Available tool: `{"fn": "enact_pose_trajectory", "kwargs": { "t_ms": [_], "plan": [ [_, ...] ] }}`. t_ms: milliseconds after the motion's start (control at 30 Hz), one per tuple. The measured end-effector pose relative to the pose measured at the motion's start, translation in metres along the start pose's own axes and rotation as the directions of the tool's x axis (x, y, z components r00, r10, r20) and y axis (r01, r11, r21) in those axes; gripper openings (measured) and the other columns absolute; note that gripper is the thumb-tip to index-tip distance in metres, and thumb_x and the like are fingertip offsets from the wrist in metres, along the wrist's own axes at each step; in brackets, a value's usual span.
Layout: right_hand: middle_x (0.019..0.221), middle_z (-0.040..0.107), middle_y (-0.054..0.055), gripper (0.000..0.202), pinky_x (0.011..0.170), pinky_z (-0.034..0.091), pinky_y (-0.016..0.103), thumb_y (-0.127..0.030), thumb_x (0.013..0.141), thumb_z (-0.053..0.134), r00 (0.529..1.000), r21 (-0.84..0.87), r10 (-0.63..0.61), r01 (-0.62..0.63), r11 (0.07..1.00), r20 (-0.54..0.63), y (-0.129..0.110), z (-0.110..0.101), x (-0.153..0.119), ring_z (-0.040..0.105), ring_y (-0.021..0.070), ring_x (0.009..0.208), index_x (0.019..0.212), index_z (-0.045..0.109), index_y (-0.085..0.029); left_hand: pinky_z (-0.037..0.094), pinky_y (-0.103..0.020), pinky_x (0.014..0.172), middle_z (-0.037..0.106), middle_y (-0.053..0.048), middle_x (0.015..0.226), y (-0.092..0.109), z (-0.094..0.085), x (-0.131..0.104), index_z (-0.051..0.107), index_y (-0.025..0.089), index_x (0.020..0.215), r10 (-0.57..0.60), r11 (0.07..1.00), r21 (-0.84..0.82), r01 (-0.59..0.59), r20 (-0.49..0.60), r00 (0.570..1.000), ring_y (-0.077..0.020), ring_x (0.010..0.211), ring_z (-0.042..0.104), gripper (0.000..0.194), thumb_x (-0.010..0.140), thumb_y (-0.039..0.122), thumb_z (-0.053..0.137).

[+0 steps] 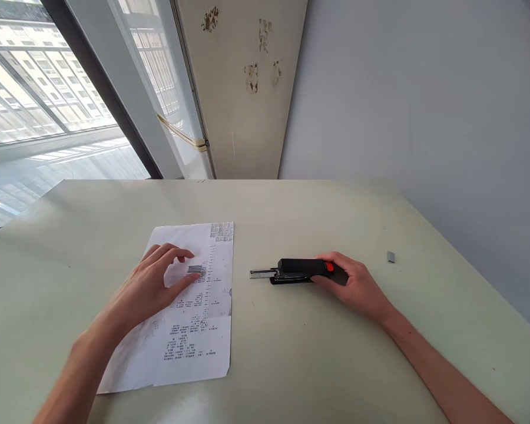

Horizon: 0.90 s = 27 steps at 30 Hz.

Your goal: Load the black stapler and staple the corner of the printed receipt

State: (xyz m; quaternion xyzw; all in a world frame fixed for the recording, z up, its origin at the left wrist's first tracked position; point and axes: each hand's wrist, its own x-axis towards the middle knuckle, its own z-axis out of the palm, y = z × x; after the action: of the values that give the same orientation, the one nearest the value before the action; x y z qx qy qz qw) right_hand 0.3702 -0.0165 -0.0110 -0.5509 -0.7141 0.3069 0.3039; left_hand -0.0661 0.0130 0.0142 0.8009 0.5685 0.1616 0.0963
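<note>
A strip of staples lies on the printed paper, between the spread thumb and fingers of my left hand. That hand is open over the sheet; I cannot tell whether the thumb touches the strip. To the right, my right hand grips the rear end of a black stapler with a red button. The stapler lies on its side or flat on the table, and its metal staple tray sticks out at the left end.
A second small grey piece of staples lies on the pale table at the right. Behind the table stand a cabinet-like panel with worn patches and a window. A grey wall runs along the right.
</note>
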Motion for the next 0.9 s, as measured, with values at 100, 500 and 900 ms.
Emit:
{"fn": "enact_pose_trajectory", "kwargs": {
  "t_ms": [100,500,900],
  "plan": [
    [0.102,0.073,0.001,0.029,0.076,0.052,0.032,-0.055,0.096,0.066,1.000,0.000,0.003,-0.003,1.000,0.000,-0.002,0.000,0.000,0.065,0.0213,0.088,0.113,0.068,-0.032,0.053,-0.045,0.092,0.067,-0.008,0.118,-0.002,0.002,-0.001,0.070,0.030,0.115,-0.004,1.000,0.003,0.004,0.046,0.999,-0.0307,0.113,0.060,0.047,0.094,0.070,0.057],
    [0.107,0.074,0.001,0.028,0.078,0.052,0.032,-0.054,0.096,0.067,1.000,-0.016,0.022,-0.022,1.000,0.011,-0.001,0.001,-0.001,0.066,0.0217,0.092,0.113,0.069,-0.032,0.052,-0.032,0.069,0.073,-0.003,0.101,0.032,0.002,-0.003,0.063,0.028,0.116,-0.076,0.981,-0.166,0.098,0.132,0.988,-0.0207,0.079,0.066,0.041,0.104,0.062,0.042],
    [0.104,0.074,0.003,0.027,0.077,0.054,0.034,-0.054,0.097,0.065,1.000,-0.036,0.000,0.000,0.999,0.012,-0.005,-0.001,0.001,0.066,0.0221,0.088,0.112,0.068,-0.032,0.051,-0.029,0.064,0.073,0.000,0.095,0.038,0.011,-0.001,0.060,0.029,0.122,0.020,0.976,-0.216,0.007,0.122,0.992,-0.0165,0.067,0.064,0.030,0.108,0.049,0.043]
  ]
}}
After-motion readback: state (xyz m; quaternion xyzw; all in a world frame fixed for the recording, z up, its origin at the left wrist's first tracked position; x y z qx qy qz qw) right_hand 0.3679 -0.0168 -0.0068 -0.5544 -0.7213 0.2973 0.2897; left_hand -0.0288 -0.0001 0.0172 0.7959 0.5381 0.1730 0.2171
